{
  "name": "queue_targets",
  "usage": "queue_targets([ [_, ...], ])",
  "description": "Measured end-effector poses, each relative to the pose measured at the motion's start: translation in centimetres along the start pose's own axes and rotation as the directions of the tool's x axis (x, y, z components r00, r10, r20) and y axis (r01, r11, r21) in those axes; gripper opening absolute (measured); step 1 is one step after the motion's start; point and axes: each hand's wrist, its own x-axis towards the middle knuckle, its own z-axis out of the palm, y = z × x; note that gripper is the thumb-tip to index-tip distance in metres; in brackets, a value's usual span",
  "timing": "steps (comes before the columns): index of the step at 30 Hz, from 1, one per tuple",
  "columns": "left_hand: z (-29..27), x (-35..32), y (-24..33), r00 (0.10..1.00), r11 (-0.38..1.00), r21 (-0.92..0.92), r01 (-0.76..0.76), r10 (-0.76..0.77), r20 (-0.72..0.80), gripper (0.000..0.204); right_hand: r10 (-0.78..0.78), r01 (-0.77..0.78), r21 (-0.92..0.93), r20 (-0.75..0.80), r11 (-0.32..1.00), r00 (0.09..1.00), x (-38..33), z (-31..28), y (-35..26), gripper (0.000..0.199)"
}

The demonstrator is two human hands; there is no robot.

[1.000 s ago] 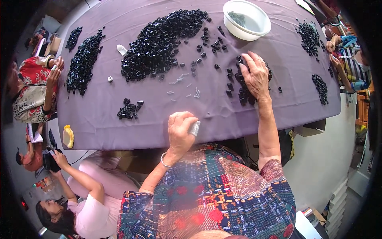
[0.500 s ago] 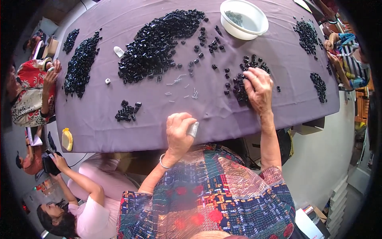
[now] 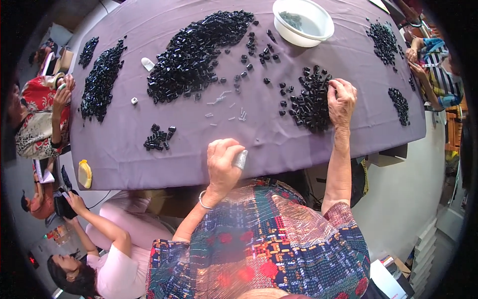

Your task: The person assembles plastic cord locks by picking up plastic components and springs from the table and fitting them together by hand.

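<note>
My left hand (image 3: 225, 160) is closed just above the table's near edge, its thumb covered by a greyish-white wrap (image 3: 240, 160). Whatever its curled fingers hold, if anything, is hidden. At the right edge of a pile of small, shiny black cylindrical pieces (image 3: 309, 102), my right hand (image 3: 342, 103) has its fingertips pressed together. I cannot make out anything between them. Several thin clear slivers (image 3: 219, 98) lie on the cloth beyond my left hand. A much larger heap of the black pieces (image 3: 186, 60) spreads farther back, with loose ones scattered between the two.
A purple cloth (image 3: 209, 132) covers the table. At the back stands a white bowl (image 3: 308, 36) with water-like contents. Smaller black piles lie left (image 3: 102, 82) and right (image 3: 386, 45). A yellow pouch-like object (image 3: 85, 174) sits at the left corner. Other people sit around the table.
My right hand has moved right, from over the pile to its right edge, uncovering more black pieces. My left hand has stayed almost still.
</note>
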Motion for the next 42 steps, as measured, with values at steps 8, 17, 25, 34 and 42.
queue_targets([
  [8,0.1,0.1,0.2,1.000,1.000,0.010,0.001,-0.001,0.003,0.019,-0.099,0.076,0.136,0.170,0.988,0.980,1.3,1.1,-2.3,0.016],
  [17,-0.2,-0.1,0.1,1.000,1.000,0.011,0.002,-0.002,0.012,0.019,-0.385,0.348,0.223,0.153,0.911,0.910,-2.2,-0.1,-10.0,0.024],
  [25,0.1,0.0,0.0,1.000,1.000,0.016,-0.003,0.003,0.012,0.019,-0.481,0.456,0.168,0.163,0.874,0.862,-4.2,-0.2,-7.1,0.023],
  [34,-0.1,0.1,0.0,1.000,1.000,0.025,-0.007,0.007,0.015,0.020,-0.142,0.140,0.093,0.023,0.986,0.990,-1.1,-1.8,-3.2,0.011],
  [42,0.1,-0.1,-0.1,1.000,1.000,0.013,-0.003,0.003,0.020,0.020,0.049,-0.098,0.113,0.372,0.989,0.927,3.4,0.8,-1.6,0.015],
])
